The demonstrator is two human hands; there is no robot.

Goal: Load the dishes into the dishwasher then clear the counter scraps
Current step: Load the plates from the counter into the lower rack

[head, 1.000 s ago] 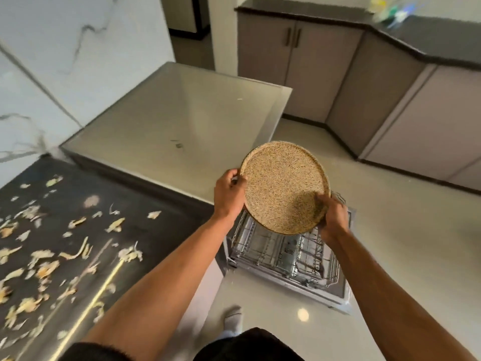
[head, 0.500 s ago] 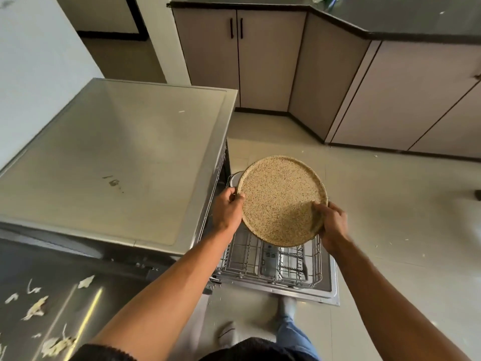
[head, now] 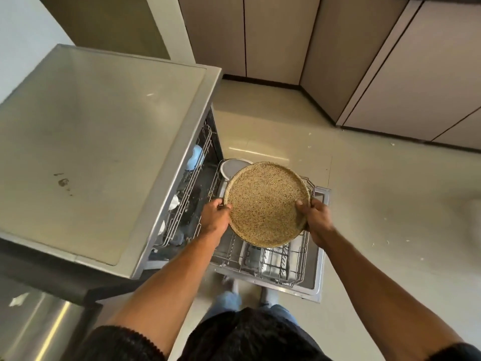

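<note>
The left hand point(head: 214, 216) and the right hand point(head: 316, 217) each grip opposite edges of the round speckled plate point(head: 266, 204), fingers curled round its rim. The plate is held tilted above the pulled-out lower rack point(head: 273, 261) of the open dishwasher point(head: 182, 162). A white plate point(head: 231, 166) stands in the rack just behind the speckled plate, and a scrap point(head: 19, 299) lies on the dark counter point(head: 46, 321) at lower left.
</note>
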